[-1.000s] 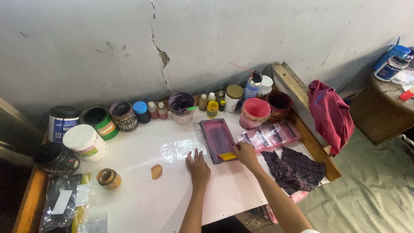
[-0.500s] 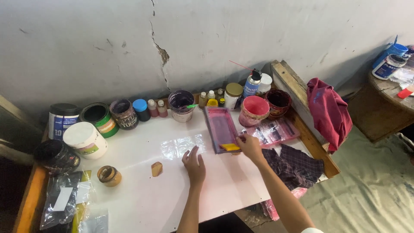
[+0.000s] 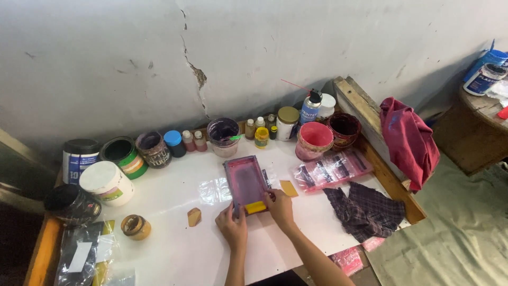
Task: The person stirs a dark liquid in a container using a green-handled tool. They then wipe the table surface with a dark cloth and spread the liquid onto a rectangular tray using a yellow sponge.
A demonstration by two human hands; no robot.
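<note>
Since the earlier frames, the left hand has been brought off the bare tabletop and up to the near end of the small pink screen frame, and the right hand has been drawn closer beside it.

At the far left, a white tub and a black jar are seen on the white table, with a roll of tape and a small tan block nearer the middle. The frame is lain flat at the table's centre. Its near left corner is steadied by the left hand's fingers, while a yellow scraper is pinched in the right hand at the frame's near edge. Ink appears to be being drawn across the mesh; a firm, even stroke with the frame held still is what seems called for next. To the right, a pink bucket, clear packets and a dark rag are found.
</note>
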